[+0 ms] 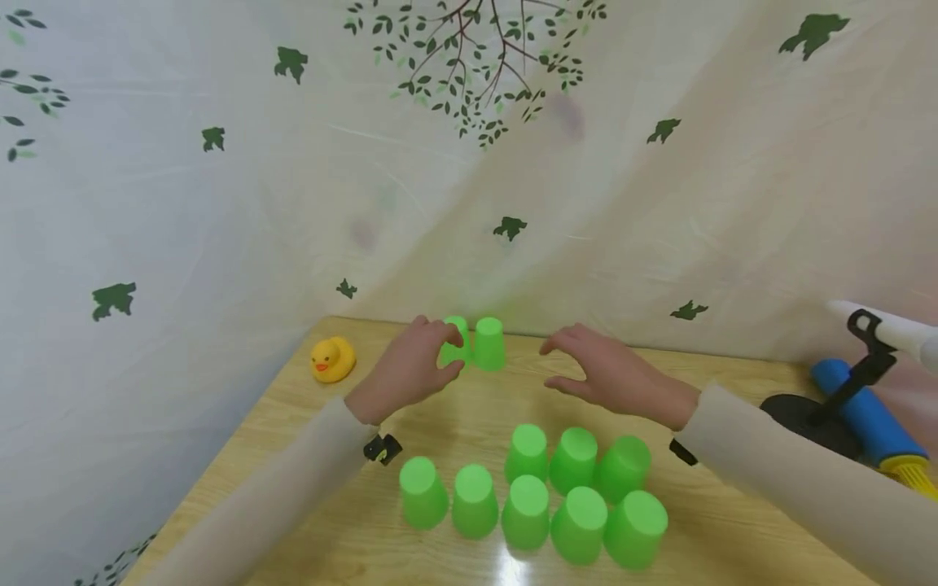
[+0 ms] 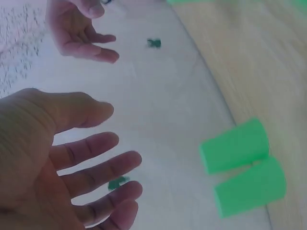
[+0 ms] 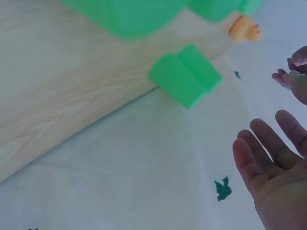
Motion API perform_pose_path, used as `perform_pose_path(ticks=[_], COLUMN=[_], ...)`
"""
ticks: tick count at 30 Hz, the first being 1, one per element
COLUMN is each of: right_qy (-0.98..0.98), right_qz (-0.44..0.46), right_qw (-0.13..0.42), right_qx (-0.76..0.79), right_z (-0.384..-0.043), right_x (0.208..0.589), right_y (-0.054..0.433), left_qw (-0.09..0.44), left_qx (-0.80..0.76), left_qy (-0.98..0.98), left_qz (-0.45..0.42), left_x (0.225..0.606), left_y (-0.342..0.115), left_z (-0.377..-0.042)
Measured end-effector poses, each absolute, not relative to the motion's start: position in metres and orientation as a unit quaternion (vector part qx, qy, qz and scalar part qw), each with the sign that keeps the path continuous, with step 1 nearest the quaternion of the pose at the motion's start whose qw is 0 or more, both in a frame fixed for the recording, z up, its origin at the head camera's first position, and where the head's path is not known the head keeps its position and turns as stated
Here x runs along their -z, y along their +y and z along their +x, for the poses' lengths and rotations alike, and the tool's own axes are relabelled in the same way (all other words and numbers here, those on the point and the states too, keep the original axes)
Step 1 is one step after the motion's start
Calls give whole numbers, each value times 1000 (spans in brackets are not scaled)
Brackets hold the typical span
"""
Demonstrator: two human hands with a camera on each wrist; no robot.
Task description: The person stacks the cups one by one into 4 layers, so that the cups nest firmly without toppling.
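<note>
Both hands hover above the wooden table with nothing in their grasp, fingers loosely bent and thumbs apart. At the back stand two upside-down green cups side by side: the right one [image 1: 489, 346] shows whole, while the left one [image 1: 462, 356] is partly behind my left hand [image 1: 410, 364]. My right hand [image 1: 614, 373] is farther right, a gap away from those cups. The left wrist view shows the left hand's [image 2: 72, 163] spread fingers, with the same two cups [image 2: 252, 187] off to the side. Empty too is the right hand [image 3: 283, 177] in the right wrist view.
Nearer stand more upside-down green cups: three in a row [image 1: 574, 461], several in the front row [image 1: 525, 513]. A yellow rubber duck [image 1: 333, 360] sits at the back left. On the right are a black stand [image 1: 813, 423] and a blue cylinder [image 1: 875, 423]. A patterned curtain [image 1: 410, 203] hangs behind.
</note>
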State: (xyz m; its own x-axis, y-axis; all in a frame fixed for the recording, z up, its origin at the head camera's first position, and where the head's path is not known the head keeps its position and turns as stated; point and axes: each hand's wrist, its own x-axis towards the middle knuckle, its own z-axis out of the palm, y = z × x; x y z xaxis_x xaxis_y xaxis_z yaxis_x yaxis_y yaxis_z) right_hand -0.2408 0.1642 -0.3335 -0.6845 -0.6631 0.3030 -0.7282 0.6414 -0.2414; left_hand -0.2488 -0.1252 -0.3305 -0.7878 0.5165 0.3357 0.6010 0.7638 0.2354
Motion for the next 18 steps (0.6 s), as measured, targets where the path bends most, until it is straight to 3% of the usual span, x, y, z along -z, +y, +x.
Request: perform_pose_path(ticks=[9,18], right_qy=[-888,-888], right_qz=[419,419], right_qw=[108,83], right_qx=[-159,-169], right_z=[-180,-167], right_x=[347,364], right_y=[189,195], left_qw=[81,64], left_qx=[110,30], left_qy=[-892,-870], left_qz=[-432,-488], left_x=[337,343], left_y=[-102,-75], left_z=[-200,-193])
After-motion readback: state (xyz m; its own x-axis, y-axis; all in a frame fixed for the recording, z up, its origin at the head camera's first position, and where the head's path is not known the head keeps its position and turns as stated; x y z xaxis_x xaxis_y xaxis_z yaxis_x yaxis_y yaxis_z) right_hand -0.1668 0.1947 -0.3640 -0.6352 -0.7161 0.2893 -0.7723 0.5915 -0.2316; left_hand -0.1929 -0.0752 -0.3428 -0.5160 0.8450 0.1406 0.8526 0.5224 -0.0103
